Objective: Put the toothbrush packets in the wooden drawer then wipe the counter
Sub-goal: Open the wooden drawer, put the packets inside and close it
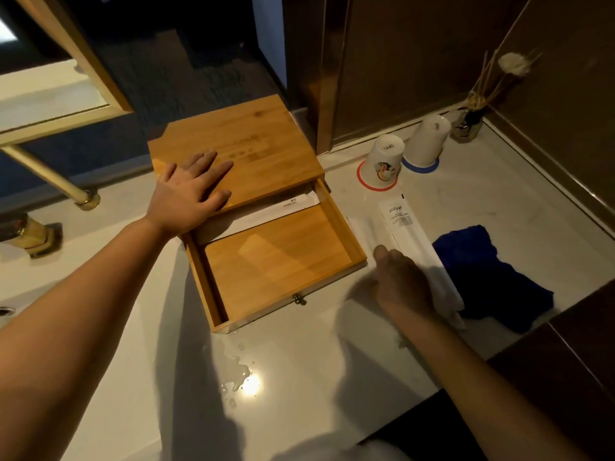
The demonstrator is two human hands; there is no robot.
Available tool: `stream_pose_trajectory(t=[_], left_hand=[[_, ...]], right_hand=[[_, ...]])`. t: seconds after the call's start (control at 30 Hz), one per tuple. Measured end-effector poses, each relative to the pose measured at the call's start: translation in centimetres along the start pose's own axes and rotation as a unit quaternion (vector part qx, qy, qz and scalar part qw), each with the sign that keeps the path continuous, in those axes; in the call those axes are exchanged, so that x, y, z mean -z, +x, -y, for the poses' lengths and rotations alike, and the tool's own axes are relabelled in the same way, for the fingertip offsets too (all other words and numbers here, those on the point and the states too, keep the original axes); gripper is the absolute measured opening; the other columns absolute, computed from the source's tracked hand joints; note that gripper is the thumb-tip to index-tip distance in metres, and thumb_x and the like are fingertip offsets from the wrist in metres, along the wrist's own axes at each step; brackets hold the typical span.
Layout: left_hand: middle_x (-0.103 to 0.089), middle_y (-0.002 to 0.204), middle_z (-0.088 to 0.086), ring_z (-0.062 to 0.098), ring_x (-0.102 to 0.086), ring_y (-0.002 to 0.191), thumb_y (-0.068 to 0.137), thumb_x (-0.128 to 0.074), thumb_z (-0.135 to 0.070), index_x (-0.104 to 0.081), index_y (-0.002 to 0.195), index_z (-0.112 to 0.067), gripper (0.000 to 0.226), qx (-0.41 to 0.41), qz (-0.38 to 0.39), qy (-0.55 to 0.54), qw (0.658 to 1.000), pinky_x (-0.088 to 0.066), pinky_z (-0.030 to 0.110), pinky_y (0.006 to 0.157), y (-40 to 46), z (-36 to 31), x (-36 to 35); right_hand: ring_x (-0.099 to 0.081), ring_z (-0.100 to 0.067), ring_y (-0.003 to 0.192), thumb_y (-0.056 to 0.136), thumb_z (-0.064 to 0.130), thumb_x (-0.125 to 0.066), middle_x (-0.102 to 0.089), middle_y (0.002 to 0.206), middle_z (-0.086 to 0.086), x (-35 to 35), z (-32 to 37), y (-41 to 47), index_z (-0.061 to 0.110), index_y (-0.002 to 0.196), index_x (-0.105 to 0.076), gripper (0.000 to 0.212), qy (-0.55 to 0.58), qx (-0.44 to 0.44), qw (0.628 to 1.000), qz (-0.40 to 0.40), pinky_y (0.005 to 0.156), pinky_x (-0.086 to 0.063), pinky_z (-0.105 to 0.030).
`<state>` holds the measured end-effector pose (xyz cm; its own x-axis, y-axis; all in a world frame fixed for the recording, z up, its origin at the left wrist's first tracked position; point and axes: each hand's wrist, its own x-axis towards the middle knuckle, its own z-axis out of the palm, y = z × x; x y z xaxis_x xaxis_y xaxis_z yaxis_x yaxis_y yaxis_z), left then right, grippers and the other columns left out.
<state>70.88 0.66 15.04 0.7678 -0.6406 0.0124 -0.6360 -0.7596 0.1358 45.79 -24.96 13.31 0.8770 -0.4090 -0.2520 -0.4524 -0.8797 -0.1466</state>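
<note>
A wooden box (253, 144) stands on the white counter (299, 377) with its drawer (283, 261) pulled out toward me. One white toothbrush packet (266, 212) lies at the back of the drawer. My left hand (189, 191) rests flat on the box lid, fingers spread. Right of the drawer, two white toothbrush packets (404, 224) lie side by side on the counter. My right hand (404, 281) is blurred and lies over their near ends; whether it grips them is unclear. A dark blue cloth (489, 274) sits crumpled just right of the packets.
Two upturned cups (384, 161) (427, 141) stand on red and blue ringed coasters behind the packets, a reed diffuser (469, 124) in the corner. A water puddle (238, 371) lies in front of the drawer. A gold faucet (36, 232) and mirror frame are at left.
</note>
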Motion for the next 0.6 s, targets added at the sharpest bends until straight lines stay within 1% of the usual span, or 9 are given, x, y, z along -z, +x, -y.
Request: stream_pose_trajectory(t=[0.07,0.13,0.2,0.27,0.3,0.37,0.4,0.47,0.6], left_hand=[[-0.018,0.158,0.001,0.022,-0.014,0.145,0.088,-0.023,-0.059,-0.02,0.145,-0.039,0.06,-0.001,0.0,0.001,1.0,-0.009,0.049,0.114,0.0,0.0,0.0],[-0.018,0.158,0.001,0.023,-0.014,0.145,0.088,-0.023,-0.059,-0.02,0.145,-0.038,0.06,0.001,-0.001,0.001,1.0,-0.008,0.049,0.114,0.0,0.0,0.0],[-0.019,0.158,0.001,0.023,-0.014,0.145,0.088,-0.022,-0.059,-0.02,0.145,-0.038,0.061,0.003,0.001,0.002,1.0,-0.008,0.05,0.114,0.0,-0.1,0.1],[-0.019,0.158,0.002,0.024,-0.015,0.145,0.087,-0.021,-0.059,-0.021,0.145,-0.037,0.062,0.005,0.0,0.004,1.0,-0.008,0.05,0.114,0.0,-0.2,0.1],[-0.019,0.158,0.002,0.024,-0.015,0.145,0.087,-0.021,-0.059,-0.021,0.145,-0.037,0.062,0.005,0.0,0.004,1.0,-0.008,0.05,0.115,0.0,-0.3,0.2],[-0.019,0.158,0.001,0.023,-0.014,0.146,0.087,-0.022,-0.059,-0.021,0.145,-0.037,0.062,0.005,-0.001,-0.001,1.0,-0.007,0.05,0.115,-0.1,-0.3,0.2],[-0.019,0.158,0.001,0.023,-0.014,0.146,0.087,-0.022,-0.059,-0.021,0.145,-0.037,0.062,0.005,-0.001,-0.004,1.0,-0.007,0.049,0.115,-0.2,-0.4,0.3],[-0.019,0.158,0.001,0.023,-0.013,0.146,0.086,-0.021,-0.059,-0.022,0.145,-0.037,0.063,0.007,-0.002,-0.007,1.0,-0.007,0.049,0.115,-0.2,-0.5,0.3],[-0.018,0.158,0.001,0.022,-0.013,0.146,0.086,-0.021,-0.059,-0.022,0.144,-0.038,0.062,0.005,-0.004,-0.008,1.0,-0.007,0.05,0.115,-0.2,-0.5,0.3]], right_hand=[[-0.062,-0.03,0.093,0.085,0.014,-0.056,-0.062,0.101,-0.014,1.0,-0.2,0.1,0.009,0.105,-0.049,0.022,0.072,-0.055,0.996,-0.016,0.08,-0.051,-0.041],[-0.062,-0.031,0.09,0.083,0.014,-0.057,-0.063,0.092,-0.011,2.4,-0.7,0.3,0.009,0.097,-0.055,0.015,0.19,-0.105,0.975,-0.038,0.077,-0.051,-0.041],[-0.062,-0.028,0.096,0.083,0.013,-0.059,-0.064,0.095,-0.011,3.8,-1.4,0.8,0.007,0.092,-0.059,0.011,0.256,-0.111,0.957,-0.085,0.076,-0.053,-0.034],[-0.061,-0.023,0.092,0.082,0.008,-0.06,-0.066,0.098,-0.013,5.4,-1.3,1.4,0.004,0.092,-0.061,0.01,0.29,-0.097,0.943,-0.132,0.069,-0.048,-0.023],[-0.06,-0.02,0.087,0.082,0.005,-0.06,-0.067,0.096,-0.012,6.2,-1.0,1.6,0.003,0.093,-0.062,0.011,0.309,-0.079,0.936,-0.151,0.068,-0.046,-0.019],[-0.059,-0.014,0.085,0.083,0.005,-0.061,-0.065,0.092,-0.005,7.6,0.2,1.8,0.005,0.094,-0.063,0.011,0.341,-0.013,0.925,-0.165,0.073,-0.051,-0.02],[-0.059,-0.011,0.085,0.083,0.006,-0.062,-0.063,0.092,0.0,8.1,1.0,1.8,0.007,0.094,-0.064,0.011,0.344,0.032,0.923,-0.168,0.076,-0.051,-0.017],[-0.057,-0.004,0.082,0.084,0.007,-0.062,-0.059,0.09,0.005,8.8,3.0,1.6,0.009,0.092,-0.065,0.009,0.322,0.138,0.918,-0.186,0.072,-0.047,-0.008],[-0.06,-0.016,0.086,0.084,0.008,-0.058,-0.068,0.088,-0.008,7.9,6.4,1.5,0.007,0.088,-0.07,0.013,0.181,0.311,0.89,-0.281,0.079,-0.046,-0.021]])
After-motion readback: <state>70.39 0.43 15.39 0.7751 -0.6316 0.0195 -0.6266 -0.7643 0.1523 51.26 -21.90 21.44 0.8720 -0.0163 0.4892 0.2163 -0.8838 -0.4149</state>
